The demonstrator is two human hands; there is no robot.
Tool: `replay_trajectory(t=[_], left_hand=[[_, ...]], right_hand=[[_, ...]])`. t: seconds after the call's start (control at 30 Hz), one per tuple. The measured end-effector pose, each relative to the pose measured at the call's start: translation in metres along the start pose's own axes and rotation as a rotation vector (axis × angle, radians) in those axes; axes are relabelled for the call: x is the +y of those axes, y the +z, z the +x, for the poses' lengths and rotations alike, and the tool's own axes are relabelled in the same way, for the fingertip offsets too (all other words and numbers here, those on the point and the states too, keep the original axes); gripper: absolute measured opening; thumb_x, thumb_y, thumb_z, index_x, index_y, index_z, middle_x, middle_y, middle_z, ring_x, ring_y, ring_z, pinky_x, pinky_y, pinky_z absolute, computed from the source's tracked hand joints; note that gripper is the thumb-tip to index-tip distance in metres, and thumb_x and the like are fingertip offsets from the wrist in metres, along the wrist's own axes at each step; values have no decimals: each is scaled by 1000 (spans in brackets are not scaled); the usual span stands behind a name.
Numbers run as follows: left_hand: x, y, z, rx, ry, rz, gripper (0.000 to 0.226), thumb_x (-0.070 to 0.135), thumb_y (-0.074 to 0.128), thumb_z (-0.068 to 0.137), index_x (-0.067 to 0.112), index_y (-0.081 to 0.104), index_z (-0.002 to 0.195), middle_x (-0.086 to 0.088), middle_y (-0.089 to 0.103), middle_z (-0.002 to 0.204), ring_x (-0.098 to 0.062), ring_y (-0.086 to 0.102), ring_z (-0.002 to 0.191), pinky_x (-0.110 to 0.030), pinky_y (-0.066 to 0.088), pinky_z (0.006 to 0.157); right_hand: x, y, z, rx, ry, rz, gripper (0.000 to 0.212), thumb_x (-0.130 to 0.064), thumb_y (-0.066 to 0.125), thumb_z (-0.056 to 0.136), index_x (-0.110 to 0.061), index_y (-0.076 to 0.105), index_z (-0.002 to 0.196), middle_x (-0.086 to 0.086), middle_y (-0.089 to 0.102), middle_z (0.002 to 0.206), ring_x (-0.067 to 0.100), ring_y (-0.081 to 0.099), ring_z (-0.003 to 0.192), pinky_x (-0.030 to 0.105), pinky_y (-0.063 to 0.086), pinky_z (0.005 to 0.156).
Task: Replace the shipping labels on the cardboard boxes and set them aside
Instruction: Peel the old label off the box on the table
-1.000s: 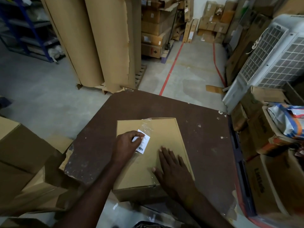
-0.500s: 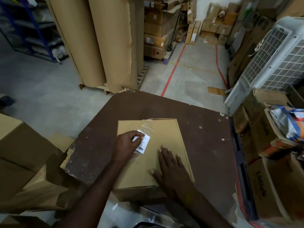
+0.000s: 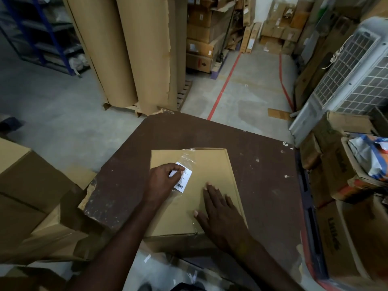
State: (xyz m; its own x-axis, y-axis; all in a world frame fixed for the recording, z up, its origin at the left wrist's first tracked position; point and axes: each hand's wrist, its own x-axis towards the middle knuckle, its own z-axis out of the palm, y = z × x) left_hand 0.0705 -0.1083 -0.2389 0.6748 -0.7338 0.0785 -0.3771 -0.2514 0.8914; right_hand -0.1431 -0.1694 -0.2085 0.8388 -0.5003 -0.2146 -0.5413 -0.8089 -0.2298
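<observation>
A flat cardboard box (image 3: 195, 198) lay closed on the brown table (image 3: 262, 185), its contents unseen. The left hand (image 3: 161, 181) pinched a white shipping label (image 3: 183, 177) at the box's upper left, beside clear tape (image 3: 189, 158); the label's print was illegible. The right hand (image 3: 220, 215) pressed flat, fingers straight, on the lid. An open carton (image 3: 344, 162) at right held a crumpled bag (image 3: 369, 156), cut off.
</observation>
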Motion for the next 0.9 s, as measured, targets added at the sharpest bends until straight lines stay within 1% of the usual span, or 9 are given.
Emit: replay_trajectory(t=[0.13, 0.4, 0.47, 0.53, 0.6, 0.67, 0.73, 0.8, 0.9], left_hand=[[4, 1, -2, -7, 19, 16, 19, 34, 57, 78, 35, 73, 87, 11, 76, 98, -3, 68, 81, -21, 51, 68], [5, -1, 0, 1, 31, 18, 13, 42, 58, 77, 44, 70, 82, 17, 73, 90, -2, 69, 80, -28, 54, 71], [5, -1, -1, 8, 19, 14, 13, 39, 59, 78, 43, 70, 83, 17, 73, 90, -2, 69, 79, -30, 55, 71], [5, -1, -3, 7, 17, 6, 13, 39, 58, 77, 46, 69, 81, 19, 73, 90, 0, 68, 80, -29, 55, 71], [7, -1, -5, 4, 18, 8, 14, 38, 58, 77, 48, 68, 80, 17, 74, 92, -2, 69, 81, -30, 55, 72], [8, -1, -4, -7, 10, 12, 15, 35, 60, 77, 48, 68, 79, 17, 75, 91, -2, 69, 80, -32, 56, 72], [9, -1, -3, -18, 12, 19, 16, 34, 60, 77, 47, 68, 78, 21, 73, 87, -1, 69, 79, -32, 56, 73], [9, -1, -2, -21, 13, 14, 15, 34, 60, 77, 47, 69, 77, 20, 73, 88, -1, 69, 80, -33, 56, 73], [9, -3, -3, -16, 8, 7, 14, 34, 61, 78, 45, 69, 79, 15, 75, 91, -5, 70, 81, -35, 58, 74]], right_hand=[[5, 2, -4, 4, 13, 17, 123, -78, -37, 61, -16, 1, 160, -2, -14, 165, 19, -5, 154, 37, -3, 120], [4, -7, 30, -42, 74, -23, 123, -78, -39, 59, -16, -4, 160, 1, -13, 167, 21, -8, 154, 46, -1, 123], [4, -1, 6, -29, 31, -64, 111, -75, -26, 79, -12, 21, 159, 4, 10, 167, 24, 17, 153, 47, 20, 120], [7, 12, -15, 23, 31, -146, 87, -63, -1, 100, -11, 53, 144, 6, 44, 153, 24, 50, 136, 45, 46, 102], [14, 15, -21, 30, 34, -137, 79, -59, 6, 104, -12, 58, 140, 6, 50, 149, 24, 55, 130, 44, 50, 96], [16, 1, -7, 6, 21, -116, 87, -65, -4, 97, -12, 37, 153, 4, 23, 162, 25, 35, 146, 47, 37, 111], [23, -7, 21, -12, 35, -76, 91, -69, -11, 87, -18, 2, 160, -2, -13, 164, 21, -3, 154, 45, 8, 123], [25, -16, 44, -17, 111, -29, 84, -68, -2, 91, -19, -9, 159, -2, -19, 165, 20, -14, 153, 45, -3, 124], [16, -17, 46, -22, 141, 0, 84, -69, 2, 93, -17, -9, 159, -1, -18, 165, 21, -15, 153, 45, -3, 125]])
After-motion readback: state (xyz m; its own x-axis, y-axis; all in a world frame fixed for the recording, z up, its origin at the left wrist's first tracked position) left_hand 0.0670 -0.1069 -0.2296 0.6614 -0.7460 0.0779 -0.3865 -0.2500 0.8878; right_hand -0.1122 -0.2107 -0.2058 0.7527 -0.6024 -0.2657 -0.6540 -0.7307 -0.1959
